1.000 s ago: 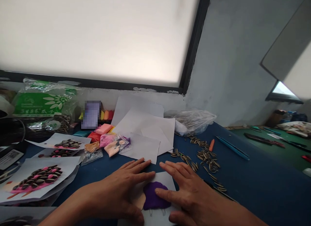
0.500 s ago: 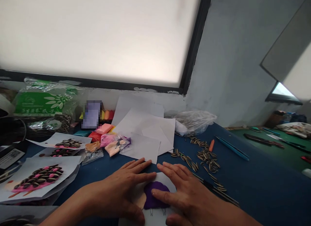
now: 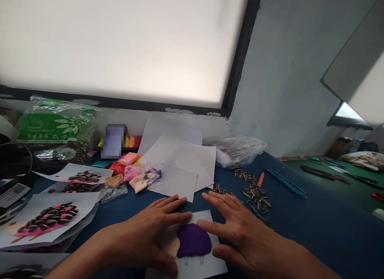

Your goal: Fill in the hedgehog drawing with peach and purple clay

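Observation:
A white paper sheet (image 3: 216,266) lies on the blue table in front of me. On it is a flattened patch of purple clay (image 3: 194,240), with a pale peach clay piece (image 3: 171,247) against its left side and two small pencil-drawn legs below. My left hand (image 3: 153,227) rests at the sheet's left edge, fingers stretched out, thumb low beside the peach piece and partly covering it. My right hand (image 3: 240,231) is spread at the right, its index fingertip at the purple clay's upper right edge. Neither hand grips anything.
Sunflower seeds (image 3: 257,197), an orange clay stick (image 3: 261,179) and a blue pen-like tool (image 3: 286,183) lie to the right. Finished seed pictures (image 3: 48,221) are stacked left. Clay packets (image 3: 141,177), blank sheets (image 3: 180,181) and a green seed bag (image 3: 54,129) stand toward the wall.
My right hand has moved right, its index finger sliding off the middle of the purple clay to its edge and uncovering more of the sheet. My left hand has hardly moved.

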{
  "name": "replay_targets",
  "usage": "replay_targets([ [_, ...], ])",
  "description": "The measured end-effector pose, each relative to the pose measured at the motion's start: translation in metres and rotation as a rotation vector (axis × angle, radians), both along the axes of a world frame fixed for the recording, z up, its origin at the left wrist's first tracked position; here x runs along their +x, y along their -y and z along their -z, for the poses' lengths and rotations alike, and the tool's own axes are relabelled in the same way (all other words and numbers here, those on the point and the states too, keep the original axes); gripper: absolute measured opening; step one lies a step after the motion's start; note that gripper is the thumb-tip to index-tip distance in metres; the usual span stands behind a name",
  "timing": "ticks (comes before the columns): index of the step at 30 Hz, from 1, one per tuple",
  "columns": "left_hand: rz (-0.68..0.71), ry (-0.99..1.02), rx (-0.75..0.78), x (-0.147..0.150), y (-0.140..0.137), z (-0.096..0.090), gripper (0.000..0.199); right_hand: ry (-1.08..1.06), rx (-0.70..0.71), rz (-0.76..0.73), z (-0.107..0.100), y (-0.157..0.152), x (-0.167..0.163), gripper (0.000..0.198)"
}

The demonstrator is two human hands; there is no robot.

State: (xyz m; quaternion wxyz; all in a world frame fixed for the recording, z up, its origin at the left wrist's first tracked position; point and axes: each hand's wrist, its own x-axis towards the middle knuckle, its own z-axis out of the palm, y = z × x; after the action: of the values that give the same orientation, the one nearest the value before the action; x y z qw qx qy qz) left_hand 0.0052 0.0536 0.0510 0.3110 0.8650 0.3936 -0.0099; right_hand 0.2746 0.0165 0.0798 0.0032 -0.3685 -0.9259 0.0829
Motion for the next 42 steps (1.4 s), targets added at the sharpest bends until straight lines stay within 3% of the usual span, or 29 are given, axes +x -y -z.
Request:
replay_targets([
  [9, -0.005, -0.029, -0.004, 0.002, 0.001, -0.001, 0.099, 0.079, -0.1, 0.052, -0.009, 0.012, -0.013, 0.059],
  [15, 0.0, -0.033, 0.001, 0.005, 0.001, -0.005, 0.099, -0.019, -0.107, -0.037, 0.006, 0.01, -0.013, 0.057],
  [32, -0.007, -0.009, -0.027, 0.004, 0.001, -0.004, 0.094, -0.057, -0.092, 0.01, 0.01, 0.006, -0.019, 0.05],
  [42, 0.006, 0.0, -0.015, 0.004, 0.001, -0.003, 0.096, -0.082, -0.065, -0.03, 0.033, 0.004, -0.018, 0.054],
])
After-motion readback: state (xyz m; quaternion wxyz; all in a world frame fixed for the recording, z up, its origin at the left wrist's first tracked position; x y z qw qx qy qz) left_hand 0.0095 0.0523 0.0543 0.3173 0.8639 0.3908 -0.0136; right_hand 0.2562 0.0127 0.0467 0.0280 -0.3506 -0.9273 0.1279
